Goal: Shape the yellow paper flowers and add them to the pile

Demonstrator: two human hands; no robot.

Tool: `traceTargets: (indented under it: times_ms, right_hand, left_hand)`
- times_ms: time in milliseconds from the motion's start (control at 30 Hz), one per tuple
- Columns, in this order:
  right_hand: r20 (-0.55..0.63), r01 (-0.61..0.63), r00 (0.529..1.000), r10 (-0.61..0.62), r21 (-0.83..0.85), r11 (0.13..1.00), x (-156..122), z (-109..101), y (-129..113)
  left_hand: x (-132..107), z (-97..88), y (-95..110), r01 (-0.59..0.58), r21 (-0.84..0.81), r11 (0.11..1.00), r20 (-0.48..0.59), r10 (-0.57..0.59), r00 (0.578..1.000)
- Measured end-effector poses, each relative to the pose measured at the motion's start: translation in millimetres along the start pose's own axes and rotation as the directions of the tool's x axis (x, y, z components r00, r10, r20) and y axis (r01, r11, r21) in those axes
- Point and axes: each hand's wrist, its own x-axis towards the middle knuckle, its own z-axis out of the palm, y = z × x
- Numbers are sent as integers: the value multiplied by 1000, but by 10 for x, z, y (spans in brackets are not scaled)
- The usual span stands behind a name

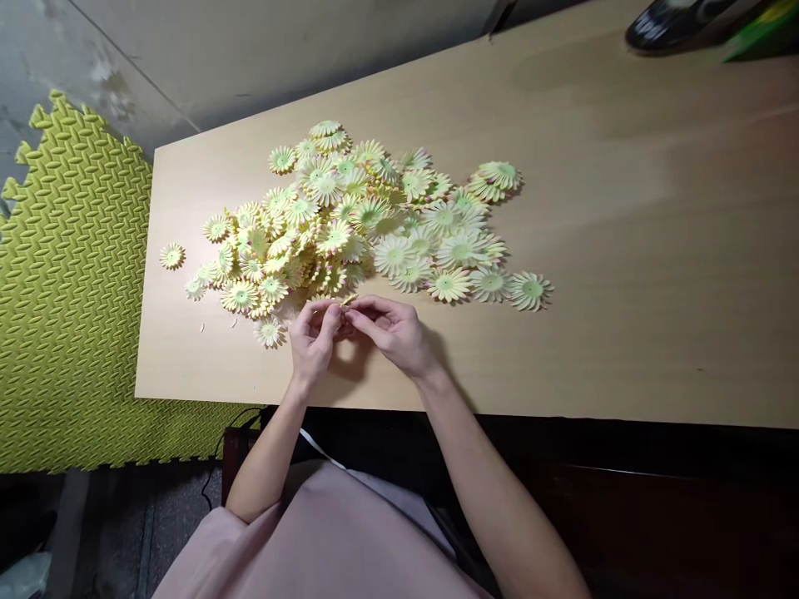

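Item in hand: one small yellow flower piece (348, 300), seen nearly edge-on and partly hidden by fingers. Left hand (314, 333): fingers curled, thumb and fingertips pinching at the piece. Right hand (393, 331): bent in to meet it, thumb and fingertips closed on the piece from the other side; the exact contact is too small to tell. Handling, as judged: a light pinch near the centre suits so thin a piece, one hand steadying while the other works, petals spared from bending or tearing. Position: between the two sets of fingertips, just beyond the thumbs, above the wood-toned surface (637, 274), between its near edge and a loose heap of pale daisy-shaped flower heads (368, 214). Outliers: a single flower head (172, 256) by the left edge; a stray flower head (270, 333) just left of the left hand; white slivers (201, 328) toward the near left corner.
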Motion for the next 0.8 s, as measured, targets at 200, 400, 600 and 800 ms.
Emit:
traceTargets:
  times_ms: [200,400,600,800]
  right_hand:
    - [38,8,999,-7,-20,1000,-10,1,-18]
    - [69,45,997,-39,-89,995,-30,-44,-15]
    - [43,113,993,-111,-35,993,-39,-101,10]
    - [-208,107,975,-78,133,985,-36,-193,-63]
  left_hand:
    - [10,-5,-26,13,5,1000,-33,-13,999]
    - [61,-18,-42,75,-202,977,-95,-96,991]
    - [91,3,66,153,-365,919,-192,-235,953]
    - [78,-9,69,198,-427,882,-106,-266,958]
